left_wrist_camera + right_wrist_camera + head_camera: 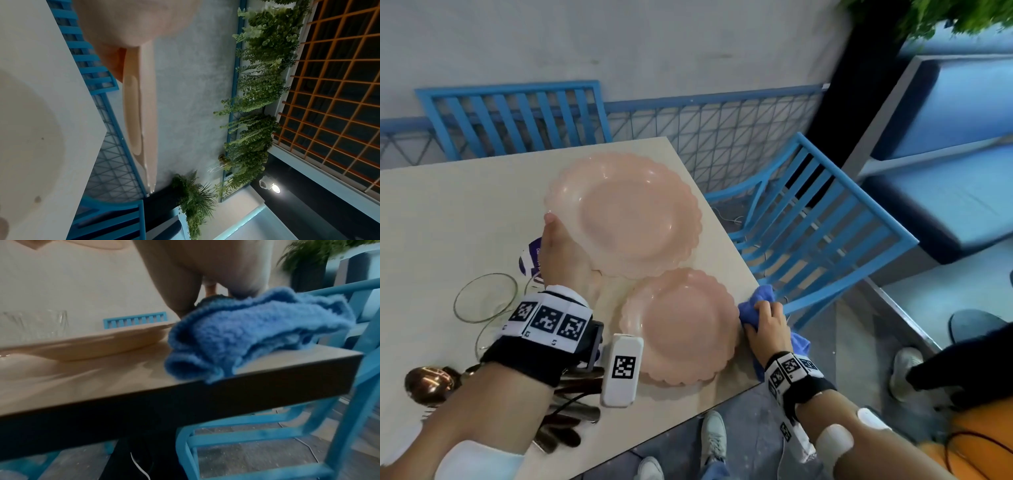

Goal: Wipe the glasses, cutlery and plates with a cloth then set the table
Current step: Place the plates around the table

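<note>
From the head camera, my left hand [558,251] grips the near-left rim of a large pink scalloped plate [626,212], thumb on top, the plate raised over the beige table [448,212]. A second pink plate [681,325] lies flat near the table's right edge. My right hand [767,323] closes around a bunched blue cloth [762,296] at the table's corner, just beside that second plate. Clear glasses [484,298] stand left of my left wrist, with copper-toned cutlery [431,378] lying partly under my forearm. A blue slatted chair [815,226] sits beyond the right edge.

From the left wrist camera, the held plate [133,113] shows edge-on, clear of the table [41,113], with my thumb [115,63] pressed on its rim. Hanging greenery [257,97] covers the wall behind.

From the right wrist camera, the cloth [246,337] rests on the table [102,378] corner, slightly overhanging the edge, my fingers [185,288] pinching its top. The flat plate [92,345] lies just left of it, a glass [37,324] behind.
</note>
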A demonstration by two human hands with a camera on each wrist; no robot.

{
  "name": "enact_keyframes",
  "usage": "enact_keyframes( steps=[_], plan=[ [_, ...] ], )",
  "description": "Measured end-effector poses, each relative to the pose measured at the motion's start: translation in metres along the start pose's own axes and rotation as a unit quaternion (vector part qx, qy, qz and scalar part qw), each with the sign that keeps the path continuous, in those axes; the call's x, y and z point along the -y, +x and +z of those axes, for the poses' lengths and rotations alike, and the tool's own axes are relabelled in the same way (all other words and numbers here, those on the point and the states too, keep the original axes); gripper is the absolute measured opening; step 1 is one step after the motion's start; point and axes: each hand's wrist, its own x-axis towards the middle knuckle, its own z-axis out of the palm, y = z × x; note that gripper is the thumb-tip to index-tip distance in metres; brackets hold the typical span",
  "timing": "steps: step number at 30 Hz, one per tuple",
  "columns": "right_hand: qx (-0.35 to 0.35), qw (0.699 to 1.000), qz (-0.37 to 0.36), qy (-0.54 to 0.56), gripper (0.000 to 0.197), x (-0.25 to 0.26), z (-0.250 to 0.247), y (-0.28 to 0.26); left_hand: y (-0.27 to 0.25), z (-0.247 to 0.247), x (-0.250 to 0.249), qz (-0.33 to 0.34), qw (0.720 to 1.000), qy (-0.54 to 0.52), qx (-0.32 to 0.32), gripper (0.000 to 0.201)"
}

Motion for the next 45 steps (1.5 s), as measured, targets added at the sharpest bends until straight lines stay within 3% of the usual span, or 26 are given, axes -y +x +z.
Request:
enact_keyframes(
  steps=[3, 6, 9, 11, 15, 19, 24, 27, 31, 34, 38, 41, 45],
  plan=[
    [-0.008, 0.993, 0.001, -0.121, 0.044, 0.012, -0.006, -0.004, 0.01, -0.003, 0.003, 0.009, 0.999, -0.035, 0.017, 0.073],
    [-0.04, 0.997, -0.036, -0.059, 0.031, 0.028, -0.015, -0.012, 0.019, -0.01, 0.002, -0.003, 0.998, -0.06, 0.024, 0.083],
    [0.064, 0.997, 0.011, 0.042, 0.006, 0.031, 0.0, -0.025, 0.019, -0.014, -0.003, 0.003, 0.998, -0.067, 0.014, 0.071],
    [0.128, 0.981, 0.085, 0.114, 0.018, 0.029, 0.016, -0.032, 0.018, -0.016, -0.006, -0.001, 0.998, -0.06, 0.009, 0.06],
    [0.098, 0.959, 0.168, 0.205, 0.037, 0.038, 0.029, -0.031, 0.011, -0.022, -0.015, 0.01, 0.999, -0.028, 0.017, 0.04],
    [0.109, 0.949, 0.182, 0.232, 0.025, 0.045, 0.028, -0.028, 0.01, -0.028, -0.018, 0.043, 0.999, 0.004, 0.013, 0.037],
    [0.058, 0.931, 0.173, 0.317, 0.022, 0.054, 0.017, -0.033, 0.014, -0.036, -0.023, 0.016, 0.999, -0.022, 0.016, 0.041],
    [0.04, 0.918, 0.137, 0.369, 0.014, 0.071, -0.004, -0.032, 0.015, -0.037, -0.025, -0.006, 0.998, -0.061, 0.016, 0.04],
    [-0.03, 0.962, 0.017, 0.269, 0.021, 0.098, -0.045, -0.023, 0.018, -0.038, -0.028, 0.011, 0.999, -0.045, -0.008, 0.04],
    [-0.115, 0.971, -0.057, 0.201, 0.029, 0.109, -0.087, -0.01, 0.024, -0.041, -0.033, 0.027, 0.998, -0.045, -0.034, 0.045],
    [-0.222, 0.944, -0.17, 0.176, 0.03, 0.116, -0.139, 0.013, 0.029, -0.044, -0.038, 0.05, 0.996, -0.056, -0.043, 0.047],
    [-0.243, 0.928, -0.215, 0.186, 0.028, 0.129, -0.159, 0.035, 0.034, -0.036, -0.032, 0.069, 0.997, 0.007, -0.046, 0.057],
    [-0.203, 0.923, -0.212, 0.248, 0.029, 0.15, -0.164, 0.068, 0.043, -0.028, -0.022, -0.015, 1.0, -0.004, 0.004, 0.066]
  ],
)
